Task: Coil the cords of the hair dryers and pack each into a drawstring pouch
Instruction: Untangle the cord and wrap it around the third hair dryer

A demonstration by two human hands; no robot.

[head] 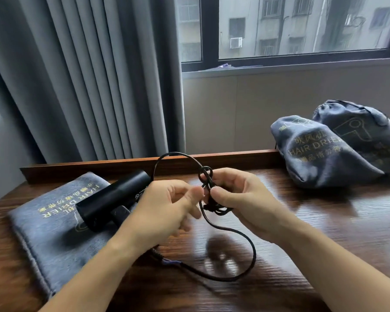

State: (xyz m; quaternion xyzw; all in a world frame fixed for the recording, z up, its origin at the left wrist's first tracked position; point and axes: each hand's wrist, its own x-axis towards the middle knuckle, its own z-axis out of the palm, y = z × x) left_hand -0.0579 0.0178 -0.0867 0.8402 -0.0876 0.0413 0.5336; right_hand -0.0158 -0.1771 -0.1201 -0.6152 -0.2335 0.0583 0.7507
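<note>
A black hair dryer (pixel 115 197) lies on a flat grey drawstring pouch (pixel 52 233) with gold lettering at the left of the wooden table. Its black cord (pixel 245 235) runs in a loose loop over the table and up between my hands. My right hand (pixel 239 199) pinches a small bundle of cord loops at the middle of the table. My left hand (pixel 164 206) is just left of it, fingers curled at the same cord, thumb nearly touching the bundle.
Two stuffed grey pouches (pixel 320 158) marked HAIR DRIER lean together at the back right. A raised wooden lip (pixel 95 167) edges the table's far side. Grey curtains (pixel 88 75) hang behind on the left, a window (pixel 302 30) on the right.
</note>
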